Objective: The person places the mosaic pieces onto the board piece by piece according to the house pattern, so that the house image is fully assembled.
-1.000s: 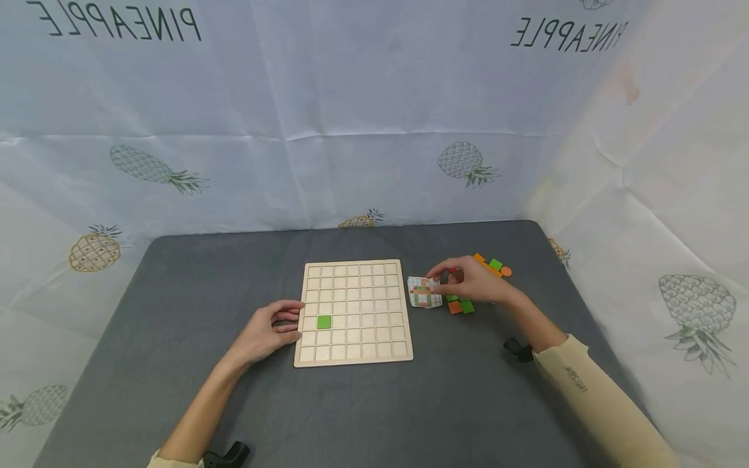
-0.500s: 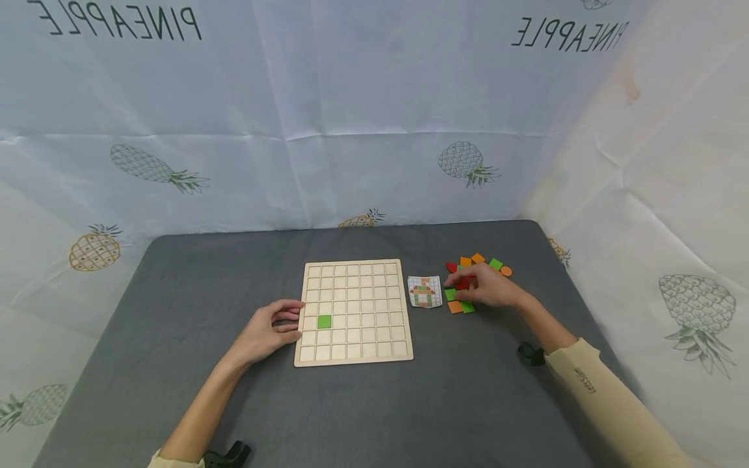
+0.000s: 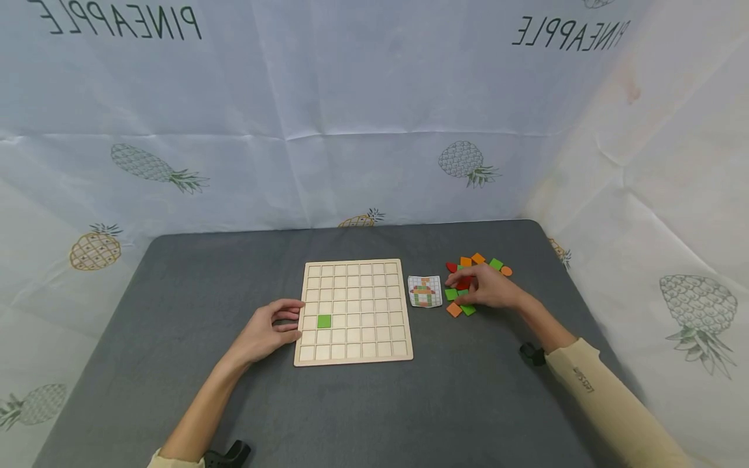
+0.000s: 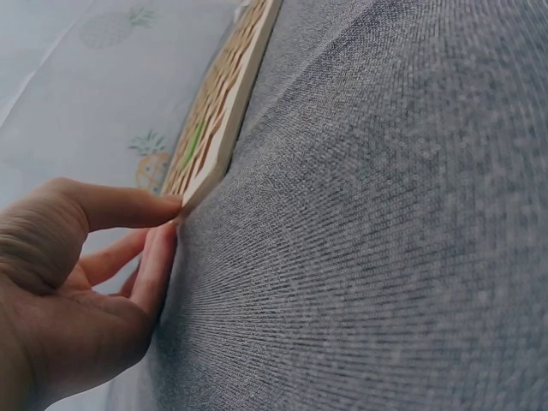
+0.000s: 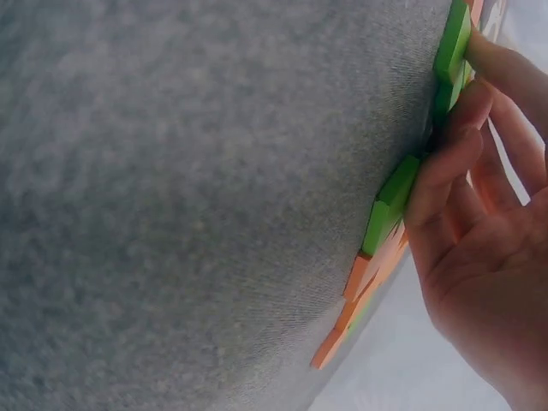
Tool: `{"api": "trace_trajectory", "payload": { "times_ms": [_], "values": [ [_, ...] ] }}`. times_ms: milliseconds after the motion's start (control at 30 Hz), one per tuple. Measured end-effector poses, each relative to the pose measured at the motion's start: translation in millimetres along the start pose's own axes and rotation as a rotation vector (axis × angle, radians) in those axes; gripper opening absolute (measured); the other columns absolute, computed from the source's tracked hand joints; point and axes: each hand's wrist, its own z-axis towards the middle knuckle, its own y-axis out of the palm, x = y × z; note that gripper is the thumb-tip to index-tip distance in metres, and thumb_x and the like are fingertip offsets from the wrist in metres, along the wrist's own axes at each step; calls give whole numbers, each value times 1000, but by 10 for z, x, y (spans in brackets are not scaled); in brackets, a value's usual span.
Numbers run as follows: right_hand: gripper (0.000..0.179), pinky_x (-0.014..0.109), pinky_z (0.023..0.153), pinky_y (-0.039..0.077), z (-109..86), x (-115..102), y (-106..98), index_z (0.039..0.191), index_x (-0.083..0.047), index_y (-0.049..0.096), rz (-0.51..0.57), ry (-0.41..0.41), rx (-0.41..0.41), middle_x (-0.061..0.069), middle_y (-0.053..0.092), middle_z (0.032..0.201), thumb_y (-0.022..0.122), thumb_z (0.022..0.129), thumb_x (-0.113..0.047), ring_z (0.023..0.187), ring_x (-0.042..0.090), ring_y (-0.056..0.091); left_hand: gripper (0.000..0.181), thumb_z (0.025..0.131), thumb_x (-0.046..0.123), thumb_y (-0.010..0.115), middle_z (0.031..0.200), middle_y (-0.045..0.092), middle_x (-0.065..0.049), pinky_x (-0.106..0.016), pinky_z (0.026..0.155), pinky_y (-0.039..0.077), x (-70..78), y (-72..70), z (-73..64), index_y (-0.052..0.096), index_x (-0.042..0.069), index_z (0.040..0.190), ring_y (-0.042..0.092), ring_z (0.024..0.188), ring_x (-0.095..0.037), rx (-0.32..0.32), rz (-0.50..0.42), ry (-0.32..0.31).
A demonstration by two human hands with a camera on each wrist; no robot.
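Note:
A square wooden grid board lies on the table, with one green square tile in a cell at its lower left. My left hand rests against the board's left edge; in the left wrist view the thumb touches the pale rim, with the other fingers close beside it. To the right, my right hand hovers low over a pile of small flat tiles, fingers bent and spread, tips among the pieces. Green tiles and an orange square tile lie beside it. The palm hides part of the pile.
Between board and pile lies a small card printed with a coloured grid pattern. Red tiles, orange tiles and an orange round piece lie behind the right hand. A pineapple-print cloth hangs behind the dark grey table.
My right hand has moved right, from over the card to the tile pile. The orange square at the pile's front has turned slightly. My left hand and the board have stayed put.

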Motion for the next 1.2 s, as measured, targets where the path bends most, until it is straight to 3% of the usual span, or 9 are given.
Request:
{"api": "trace_trajectory", "payload": {
  "times_ms": [233,433,667,867,1200],
  "values": [
    [34,24,63,53,-21,22,25,124,-4,77,-61,-34,31,19,79,120,87,93,-12,61,6,56,62,92,-3,80,140,64,-27,-30,102,64,13,3,-3,56,-6,149,65,128,-37,0,-1,6],
    [36,25,61,52,-33,34,31,126,-6,77,-25,-15,53,14,80,118,87,93,-15,63,7,57,62,91,-2,81,138,64,-28,-32,102,64,22,10,-3,57,-6,148,66,127,-38,4,3,16],
    [35,25,60,49,-19,-111,54,126,-10,77,-3,-43,78,8,74,93,87,93,-16,67,8,59,62,92,-3,80,139,64,-27,-29,102,63,1,3,2,57,-5,149,65,128,-37,1,1,6],
    [37,23,61,50,56,-329,135,126,-8,78,-13,-121,110,11,71,102,88,91,-12,66,6,56,61,92,-3,79,140,63,-27,-30,103,63,1,-4,6,56,-6,149,65,128,-37,-3,-3,9],
    [39,25,61,54,223,-675,284,130,-4,76,64,-144,69,7,72,112,86,94,-14,68,9,61,62,91,-3,80,140,64,-27,-29,103,63,5,-8,1,57,-5,149,65,129,-37,-1,-9,-3]
  ]
}}
